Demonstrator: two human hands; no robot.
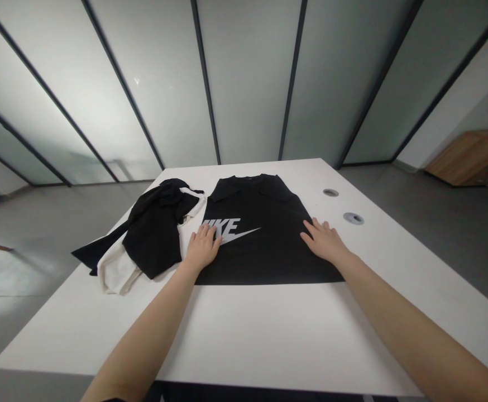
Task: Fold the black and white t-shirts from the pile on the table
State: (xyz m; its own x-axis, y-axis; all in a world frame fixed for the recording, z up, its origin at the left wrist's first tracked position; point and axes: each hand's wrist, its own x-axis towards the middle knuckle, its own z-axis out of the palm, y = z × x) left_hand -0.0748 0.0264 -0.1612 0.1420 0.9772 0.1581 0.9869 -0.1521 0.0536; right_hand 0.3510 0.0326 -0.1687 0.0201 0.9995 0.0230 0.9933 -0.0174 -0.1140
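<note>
**Black Nike T-shirt [277,257] laid flat in front of me**

Beyond my reach stands a frosted-glass partition [248,84] with dark, narrow frames. In front of it, running under both my arms, is the white table [269,329]. The T-shirt lies on it between my hands, its collar at the far end and its straight hem on my side of my fingertips. Just left of my left hand [203,245] is a loose heap of black and white garments [154,240], one dark end hanging past the table's edge.

My left hand rests palm down on the shirt's left side, fingers slightly spread. My right hand [323,239] lies at the right side, thumb and fingers apart; neither is clamped on anything. The pale Nike print [229,226] sits by my left fingers, its first letters partly covered. Past my right hand, to its right, are two round cable grommets [353,218] set in the tabletop.
</note>
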